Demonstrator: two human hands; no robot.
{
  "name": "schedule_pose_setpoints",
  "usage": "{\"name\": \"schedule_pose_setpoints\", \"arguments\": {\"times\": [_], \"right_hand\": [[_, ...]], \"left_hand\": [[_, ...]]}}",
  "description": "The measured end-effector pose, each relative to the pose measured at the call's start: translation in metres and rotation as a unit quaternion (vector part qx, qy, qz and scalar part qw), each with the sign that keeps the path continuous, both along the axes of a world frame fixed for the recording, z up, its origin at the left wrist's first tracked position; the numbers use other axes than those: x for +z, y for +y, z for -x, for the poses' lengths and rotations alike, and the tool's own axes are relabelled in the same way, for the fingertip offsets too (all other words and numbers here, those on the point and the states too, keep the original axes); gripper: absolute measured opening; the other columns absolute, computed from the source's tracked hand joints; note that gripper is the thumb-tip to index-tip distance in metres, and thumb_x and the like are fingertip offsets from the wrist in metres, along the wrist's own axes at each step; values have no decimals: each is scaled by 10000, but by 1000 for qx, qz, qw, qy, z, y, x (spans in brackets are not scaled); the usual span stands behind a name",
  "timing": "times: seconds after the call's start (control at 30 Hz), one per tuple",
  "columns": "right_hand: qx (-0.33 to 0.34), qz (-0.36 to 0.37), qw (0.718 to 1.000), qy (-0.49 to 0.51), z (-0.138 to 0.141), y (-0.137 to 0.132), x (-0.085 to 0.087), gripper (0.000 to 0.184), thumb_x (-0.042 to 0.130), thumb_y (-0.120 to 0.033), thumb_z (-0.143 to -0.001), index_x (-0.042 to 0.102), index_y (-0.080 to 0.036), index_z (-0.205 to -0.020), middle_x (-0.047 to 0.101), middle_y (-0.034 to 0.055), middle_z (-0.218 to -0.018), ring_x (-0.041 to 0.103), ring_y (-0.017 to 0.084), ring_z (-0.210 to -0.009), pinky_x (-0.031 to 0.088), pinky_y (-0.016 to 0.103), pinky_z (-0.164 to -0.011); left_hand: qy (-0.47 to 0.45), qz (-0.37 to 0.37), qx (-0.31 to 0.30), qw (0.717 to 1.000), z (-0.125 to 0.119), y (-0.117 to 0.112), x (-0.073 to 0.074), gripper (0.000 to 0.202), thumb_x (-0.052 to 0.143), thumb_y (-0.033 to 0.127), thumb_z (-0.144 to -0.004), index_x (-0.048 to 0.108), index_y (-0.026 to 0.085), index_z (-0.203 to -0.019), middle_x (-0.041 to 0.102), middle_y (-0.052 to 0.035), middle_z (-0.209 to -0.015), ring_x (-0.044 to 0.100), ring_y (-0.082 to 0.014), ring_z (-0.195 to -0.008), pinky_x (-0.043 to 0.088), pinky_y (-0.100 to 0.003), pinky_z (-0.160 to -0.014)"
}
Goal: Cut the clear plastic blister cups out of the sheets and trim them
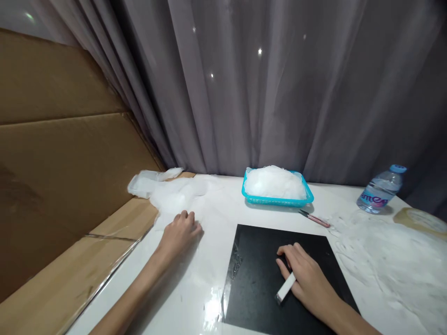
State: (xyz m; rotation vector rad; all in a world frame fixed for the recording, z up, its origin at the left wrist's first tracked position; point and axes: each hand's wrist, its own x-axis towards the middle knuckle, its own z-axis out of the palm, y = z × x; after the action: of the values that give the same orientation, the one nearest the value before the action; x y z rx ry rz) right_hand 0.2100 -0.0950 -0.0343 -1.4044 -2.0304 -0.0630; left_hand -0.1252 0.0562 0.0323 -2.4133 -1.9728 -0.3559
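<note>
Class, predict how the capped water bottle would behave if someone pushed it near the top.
The bottle would probably tip, being taller than wide, and its round body might then roll. Its clear, thin-looking plastic may dent if squeezed.

One left hand [179, 232] plus one right hand [304, 274], so two hands in all. One white stick [285, 287], one black mat [254, 274], one blue basket [279, 202]. Three areas of white material [275, 182]. One water bottle [379, 191], one pink-handled tool [316, 219], one cardboard box [52, 177], one table [192, 284].
</note>
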Motion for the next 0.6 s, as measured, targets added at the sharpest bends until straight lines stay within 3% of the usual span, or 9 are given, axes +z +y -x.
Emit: {"name": "schedule_pose_setpoints", "arguments": {"times": [0.1, 0.2, 0.27, 0.43, 0.53, 0.6], "right_hand": [[-8, 7, 1000, 1, 2, 0, 0, 126, 431, -188, -1050, 538, -225, -993, 640, 45, -873, 620, 235, -780, 521, 353, -652], [-19, 6, 1000, -1, 3, 0, -1, 129, 432, -185, -1048, 539, -224, -989, 643, 46, -876, 617, 237, -785, 522, 355, -661], [-20, 3, 1000, -5, 3, -1, -2, 142, 423, -180, -1050, 541, -225, -984, 647, 46, -872, 614, 236, -782, 521, 353, -663], [-46, -18, 999, -7, 3, -3, -1, 153, 420, -204, -1066, 546, -225, -981, 640, 47, -850, 613, 234, -775, 509, 352, -675], [-66, -32, 997, -6, 3, -6, -1, 153, 418, -224, -1075, 548, -223, -994, 636, 51, -840, 623, 240, -778, 508, 356, -679], [-61, -33, 998, -7, 3, -8, 0, 162, 409, -225, -1079, 549, -222, -998, 644, 54, -844, 627, 239, -773, 514, 352, -666]], "left_hand": [[-15, 4, 0, 1000, 1, -11, 11, 148, 425, 291, -902, 496, 222, -792, 593, -115, -838, 630, -312, -785, 473, -374, -666], [-55, -2, -16, 998, 2, -40, 28, 207, 376, 385, -958, 440, 245, -821, 573, -68, -835, 599, -264, -742, 486, -366, -728], [-163, -2, -23, 986, 1, -66, 39, 279, 365, 476, -983, 441, 252, -836, 562, -37, -818, 574, -238, -738, 485, -325, -729], [-454, 81, 12, 887, -13, -116, 48, 380, 550, 601, -934, 515, 247, -797, 514, 10, -774, 506, -198, -722, 441, -246, -663], [-542, 166, 53, 822, -24, -119, 45, 404, 612, 615, -889, 527, 242, -762, 508, 24, -714, 481, -177, -657, 429, -230, -594], [-574, 169, 122, 792, -32, -116, 46, 363, 695, 606, -828, 608, 254, -820, 606, 10, -781, 553, -192, -694, 455, -234, -577]]}}
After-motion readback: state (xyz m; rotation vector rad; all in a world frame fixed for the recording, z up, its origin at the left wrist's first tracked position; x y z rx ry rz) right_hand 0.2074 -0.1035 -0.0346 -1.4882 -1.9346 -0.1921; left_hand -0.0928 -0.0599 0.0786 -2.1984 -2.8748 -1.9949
